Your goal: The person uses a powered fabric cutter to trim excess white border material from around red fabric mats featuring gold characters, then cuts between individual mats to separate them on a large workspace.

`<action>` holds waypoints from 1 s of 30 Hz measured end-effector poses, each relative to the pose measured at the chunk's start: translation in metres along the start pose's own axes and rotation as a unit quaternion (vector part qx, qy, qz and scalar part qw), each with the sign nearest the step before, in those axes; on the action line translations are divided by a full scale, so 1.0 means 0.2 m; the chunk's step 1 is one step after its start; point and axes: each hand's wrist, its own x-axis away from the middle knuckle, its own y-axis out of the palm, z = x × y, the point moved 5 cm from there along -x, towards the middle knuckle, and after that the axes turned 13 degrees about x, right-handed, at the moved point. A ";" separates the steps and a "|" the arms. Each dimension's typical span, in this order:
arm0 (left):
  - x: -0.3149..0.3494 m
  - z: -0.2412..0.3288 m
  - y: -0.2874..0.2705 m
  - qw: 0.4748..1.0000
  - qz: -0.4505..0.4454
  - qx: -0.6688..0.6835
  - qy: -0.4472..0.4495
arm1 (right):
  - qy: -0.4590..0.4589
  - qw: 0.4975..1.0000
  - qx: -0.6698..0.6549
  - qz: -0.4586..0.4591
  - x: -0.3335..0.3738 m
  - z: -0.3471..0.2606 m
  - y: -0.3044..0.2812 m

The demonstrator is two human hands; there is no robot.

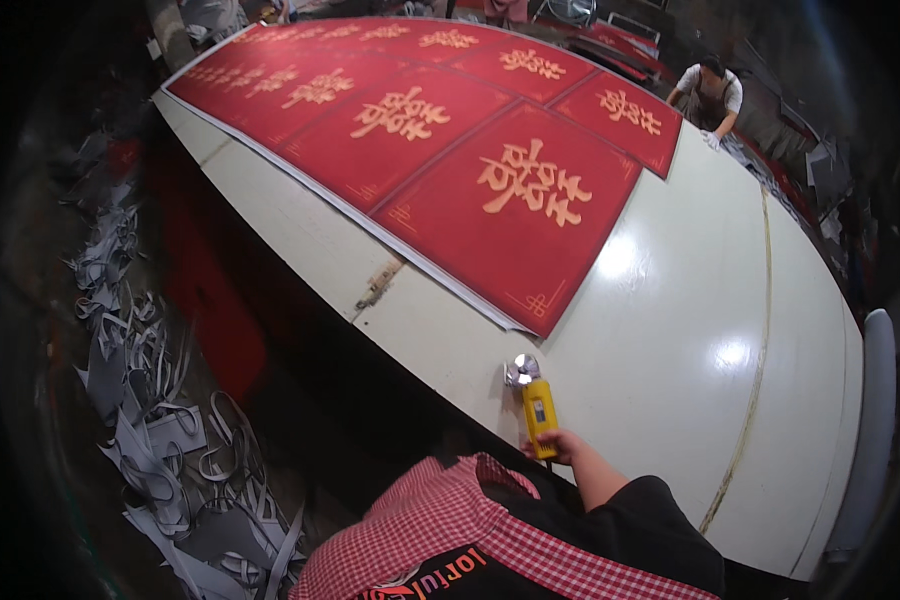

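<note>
The right grip wraps the yellow tool near a red mat; the left grip's state I cannot tell.

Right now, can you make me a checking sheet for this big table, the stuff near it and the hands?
Surface: pale table, shiny at right, with a brownish seam.
Things: red mats with gold designs; yellow tool with a shiny round head, near the closest mat's corner.
Clutter: grey scraps heaped beside the table, at left.
Hands: right hand holds the tool's lower end; left hand not in view.
Cables: nothing seen clearly.
Surroundings: another person at the table's far edge.
</note>
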 end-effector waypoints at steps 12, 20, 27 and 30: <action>-0.34 0.89 -0.11 0.994 0.024 0.063 0.082 | -0.077 0.925 0.273 0.251 0.29 -0.38 0.12; -0.37 1.00 0.02 0.991 -0.062 -0.115 0.012 | -0.030 0.707 0.564 0.425 0.57 -0.72 0.01; -0.43 1.05 -0.03 0.996 -0.047 -0.078 0.014 | -0.022 0.611 0.660 0.437 0.62 -0.96 0.07; -0.48 0.97 -0.10 0.997 -0.046 -0.045 0.042 | -0.025 0.588 0.679 0.438 0.59 -1.00 0.06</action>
